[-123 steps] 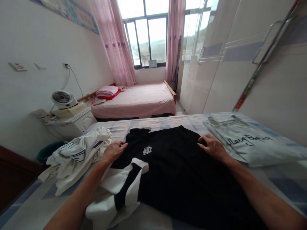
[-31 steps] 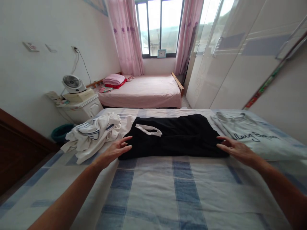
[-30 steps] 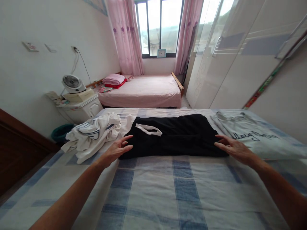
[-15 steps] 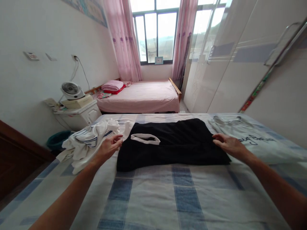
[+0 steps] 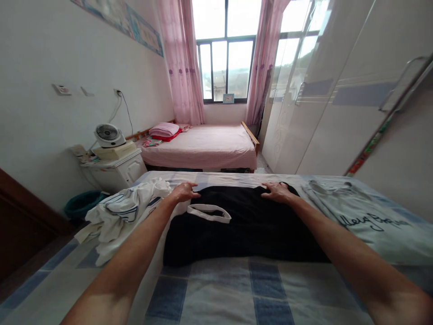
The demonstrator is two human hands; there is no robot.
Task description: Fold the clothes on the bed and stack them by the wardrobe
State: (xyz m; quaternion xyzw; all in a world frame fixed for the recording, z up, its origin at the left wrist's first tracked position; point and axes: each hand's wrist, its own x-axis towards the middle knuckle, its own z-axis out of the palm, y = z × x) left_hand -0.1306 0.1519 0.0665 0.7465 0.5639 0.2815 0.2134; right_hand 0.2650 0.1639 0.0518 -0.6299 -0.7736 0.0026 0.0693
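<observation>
Both hands (image 5: 184, 192) now at black shirt's (image 5: 246, 225) far edge

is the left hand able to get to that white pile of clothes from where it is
Probably yes. The left hand rests on the far left corner of the black garment, and the white pile of clothes lies right beside it on the bed, with nothing between them.
</observation>
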